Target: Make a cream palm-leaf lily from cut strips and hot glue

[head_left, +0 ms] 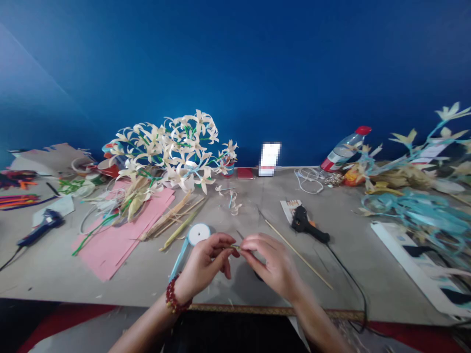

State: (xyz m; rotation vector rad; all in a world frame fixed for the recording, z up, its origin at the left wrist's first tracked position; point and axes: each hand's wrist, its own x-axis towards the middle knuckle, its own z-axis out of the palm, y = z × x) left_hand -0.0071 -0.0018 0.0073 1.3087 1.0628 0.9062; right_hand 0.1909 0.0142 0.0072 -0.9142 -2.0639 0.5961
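Over the front of the table my left hand (213, 257), with a red beaded bracelet at its wrist, pinches one end of a thin greenish strip (236, 247). My right hand (270, 260) pinches the same strip from the other side, the fingertips of both hands almost touching. Most of the strip is hidden by the fingers, so its exact kind cannot be made out. Just behind my left hand lies a white spool (199, 235) with pale blue ribbon (179, 260) trailing from it. To the right of my right hand rests a thin wooden stick (298, 254).
White artificial flowers (184, 147) stand at the back left, near pink paper sheets (125, 235). A black glue gun (308, 224) with its cord lies at right, a blue one (42, 227) at far left. Blue ribbon (415, 213), a bottle (344, 149) and a white tray (399, 262) occupy the right side.
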